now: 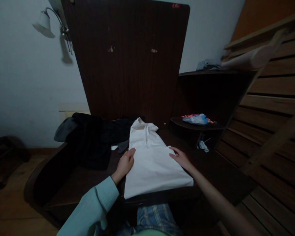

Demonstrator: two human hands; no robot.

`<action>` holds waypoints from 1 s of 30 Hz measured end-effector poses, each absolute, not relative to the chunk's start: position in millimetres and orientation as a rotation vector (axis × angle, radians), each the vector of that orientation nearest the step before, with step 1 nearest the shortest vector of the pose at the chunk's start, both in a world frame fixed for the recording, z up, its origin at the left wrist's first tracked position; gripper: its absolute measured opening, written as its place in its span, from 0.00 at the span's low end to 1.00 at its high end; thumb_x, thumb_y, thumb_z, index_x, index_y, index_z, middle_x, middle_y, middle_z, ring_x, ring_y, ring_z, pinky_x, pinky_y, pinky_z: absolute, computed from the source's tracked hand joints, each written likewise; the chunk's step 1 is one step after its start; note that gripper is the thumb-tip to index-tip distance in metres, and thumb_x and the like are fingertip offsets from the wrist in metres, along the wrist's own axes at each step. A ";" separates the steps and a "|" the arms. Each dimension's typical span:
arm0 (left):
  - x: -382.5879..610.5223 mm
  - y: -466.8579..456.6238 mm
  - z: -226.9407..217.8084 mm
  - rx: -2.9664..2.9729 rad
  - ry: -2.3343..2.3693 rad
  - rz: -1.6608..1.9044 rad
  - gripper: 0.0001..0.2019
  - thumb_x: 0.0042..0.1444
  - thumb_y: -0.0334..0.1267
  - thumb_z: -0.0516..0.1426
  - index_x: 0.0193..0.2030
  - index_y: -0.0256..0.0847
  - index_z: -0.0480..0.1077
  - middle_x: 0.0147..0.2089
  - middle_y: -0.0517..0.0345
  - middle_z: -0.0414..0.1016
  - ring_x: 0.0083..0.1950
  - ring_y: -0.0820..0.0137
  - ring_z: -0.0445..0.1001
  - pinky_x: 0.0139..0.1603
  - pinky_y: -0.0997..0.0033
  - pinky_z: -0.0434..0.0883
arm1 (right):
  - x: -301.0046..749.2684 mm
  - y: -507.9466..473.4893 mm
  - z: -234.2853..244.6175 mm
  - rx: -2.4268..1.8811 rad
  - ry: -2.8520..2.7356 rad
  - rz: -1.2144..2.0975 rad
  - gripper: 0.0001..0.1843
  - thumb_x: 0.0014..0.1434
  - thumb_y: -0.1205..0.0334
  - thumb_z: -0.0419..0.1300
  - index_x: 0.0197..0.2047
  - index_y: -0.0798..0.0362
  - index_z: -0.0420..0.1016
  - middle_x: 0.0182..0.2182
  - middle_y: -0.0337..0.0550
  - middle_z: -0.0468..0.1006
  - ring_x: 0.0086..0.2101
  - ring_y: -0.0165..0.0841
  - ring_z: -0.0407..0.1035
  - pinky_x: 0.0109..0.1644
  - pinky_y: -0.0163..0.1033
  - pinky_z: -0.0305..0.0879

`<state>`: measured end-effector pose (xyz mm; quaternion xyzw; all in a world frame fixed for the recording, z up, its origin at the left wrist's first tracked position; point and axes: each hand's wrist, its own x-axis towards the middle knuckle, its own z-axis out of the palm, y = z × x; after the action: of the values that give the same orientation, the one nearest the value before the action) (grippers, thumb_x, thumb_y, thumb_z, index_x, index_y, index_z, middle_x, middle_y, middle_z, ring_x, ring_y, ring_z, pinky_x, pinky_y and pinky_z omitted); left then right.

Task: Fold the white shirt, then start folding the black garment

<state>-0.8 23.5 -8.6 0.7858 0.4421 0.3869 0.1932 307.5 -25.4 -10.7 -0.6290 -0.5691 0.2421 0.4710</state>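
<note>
A white collared shirt (154,168), folded into a long shape, lies on the dark wooden surface in front of me. Its collar and placket are at the far end, and its wide edge is toward me. My left hand (126,163) is closed at the shirt's left edge, with its fingertips partly hidden. At the right edge, my right hand (181,158) touches the cloth with thumb and finger apart.
Dark clothes (93,137) are heaped to the left on the dark bench (71,183). A tall dark panel (130,62) stands behind. On the right are a corner shelf (199,126) with a plastic bag (198,119) and wooden slats (272,108). A wall lamp (43,24) hangs upper left.
</note>
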 end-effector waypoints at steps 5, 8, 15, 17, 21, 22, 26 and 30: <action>-18.7 7.2 -8.6 1.904 1.263 1.156 0.28 0.48 0.36 0.54 0.58 0.36 0.57 0.54 0.45 0.65 0.53 0.62 0.66 0.52 0.62 0.64 | 320.0 -58.4 -21.3 -1.533 -1.146 0.755 0.30 0.42 0.48 0.59 0.48 0.52 0.65 0.37 0.45 0.73 0.29 0.33 0.70 0.30 0.37 0.66; -33.6 -23.0 -7.5 1.761 1.288 1.071 0.33 0.49 0.42 0.54 0.61 0.36 0.51 0.53 0.43 0.65 0.42 0.65 0.73 0.42 0.64 0.70 | 325.5 -94.7 -26.5 -1.511 -1.123 0.821 0.32 0.42 0.47 0.60 0.49 0.51 0.62 0.37 0.45 0.73 0.30 0.34 0.70 0.31 0.38 0.67; -34.1 -93.1 -22.4 1.687 1.149 1.161 0.32 0.49 0.46 0.55 0.60 0.40 0.51 0.56 0.43 0.64 0.44 0.65 0.73 0.41 0.68 0.71 | 299.8 -155.5 -25.5 -1.350 -1.264 0.766 0.38 0.49 0.49 0.58 0.59 0.47 0.48 0.53 0.54 0.64 0.35 0.34 0.71 0.39 0.41 0.68; -28.5 -100.5 -26.3 1.723 1.146 1.249 0.30 0.49 0.44 0.55 0.59 0.40 0.53 0.55 0.45 0.65 0.53 0.63 0.68 0.49 0.66 0.68 | 292.8 -158.5 -27.2 -1.310 -1.280 0.728 0.37 0.51 0.50 0.57 0.60 0.47 0.47 0.52 0.55 0.65 0.38 0.35 0.71 0.40 0.41 0.68; -25.4 -102.6 -25.3 1.867 1.160 1.236 0.22 0.52 0.41 0.54 0.54 0.42 0.62 0.50 0.50 0.71 0.52 0.63 0.69 0.51 0.63 0.67 | 293.0 -157.3 -31.6 -1.379 -1.351 0.635 0.30 0.51 0.51 0.56 0.56 0.50 0.56 0.38 0.50 0.77 0.41 0.38 0.70 0.42 0.41 0.67; -26.2 -102.1 -24.1 1.913 1.160 1.216 0.19 0.52 0.41 0.53 0.51 0.43 0.65 0.48 0.50 0.72 0.50 0.63 0.70 0.51 0.63 0.67 | 294.8 -157.2 -32.3 -1.414 -1.384 0.616 0.28 0.51 0.51 0.56 0.54 0.50 0.60 0.35 0.48 0.78 0.40 0.38 0.70 0.43 0.41 0.66; -29.8 -100.7 -20.8 2.036 1.156 1.165 0.12 0.54 0.42 0.52 0.42 0.43 0.72 0.43 0.52 0.75 0.44 0.65 0.73 0.46 0.66 0.70 | 299.3 -158.1 -30.6 -1.506 -1.511 0.563 0.21 0.50 0.50 0.55 0.45 0.51 0.69 0.29 0.44 0.79 0.34 0.38 0.71 0.41 0.41 0.67; -30.5 -100.1 -20.0 2.075 1.166 1.122 0.12 0.54 0.44 0.51 0.39 0.43 0.73 0.40 0.53 0.76 0.41 0.66 0.74 0.42 0.69 0.71 | 297.2 -157.4 -23.1 -1.527 -1.585 0.568 0.17 0.50 0.48 0.54 0.37 0.51 0.73 0.30 0.44 0.79 0.37 0.39 0.70 0.44 0.43 0.65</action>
<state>-30.5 -100.1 -20.0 0.7631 0.4287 0.4127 0.2521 297.2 -157.4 -23.1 -0.6095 -0.6325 0.2268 0.4208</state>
